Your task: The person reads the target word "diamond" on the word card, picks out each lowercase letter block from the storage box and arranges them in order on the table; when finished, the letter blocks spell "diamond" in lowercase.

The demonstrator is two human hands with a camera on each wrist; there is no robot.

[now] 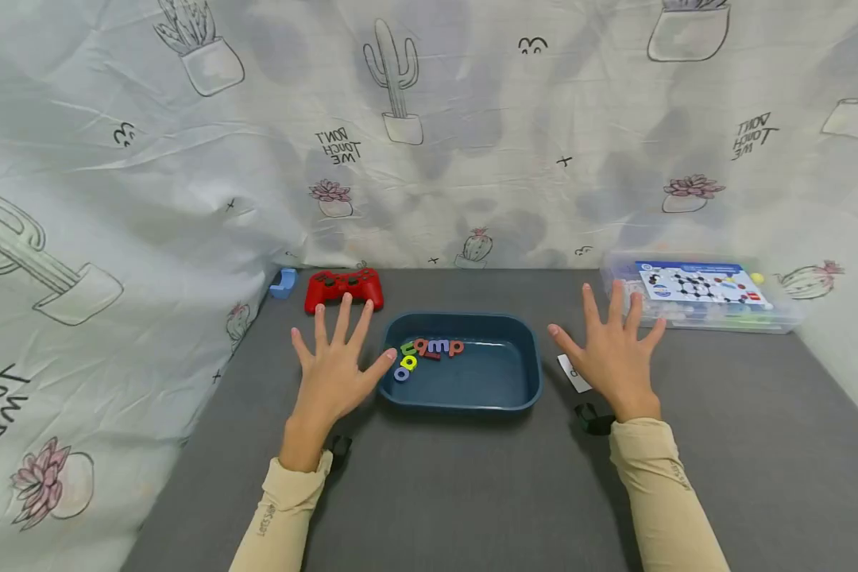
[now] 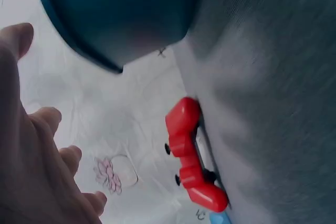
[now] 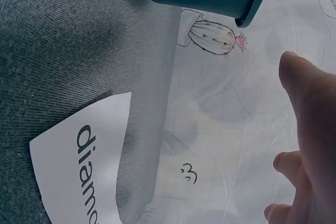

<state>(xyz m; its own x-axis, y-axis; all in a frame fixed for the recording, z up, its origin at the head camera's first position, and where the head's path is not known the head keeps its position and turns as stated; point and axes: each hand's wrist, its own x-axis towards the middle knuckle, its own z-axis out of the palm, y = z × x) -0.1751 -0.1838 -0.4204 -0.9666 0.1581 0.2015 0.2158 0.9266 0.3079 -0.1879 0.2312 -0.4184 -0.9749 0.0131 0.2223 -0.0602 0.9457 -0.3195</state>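
Note:
My left hand is spread with straight fingers, holding nothing, over the table left of a dark teal tray. Its thumb tip overlaps the tray's left edge in the head view, and its fingertips reach toward a red game controller. Several small coloured plastic letters, among them a purple m, lie in the tray's left half. To the right of the tray, my right hand is likewise spread and holds nothing. Beneath its thumb side lies a white paper slip, printed with "diamo" and partly cut off.
A clear plastic box with a blue and white molecule label stands at the back right. At the back left corner sits a small light-blue object. Cactus-patterned cloth hangs behind and beside the grey table.

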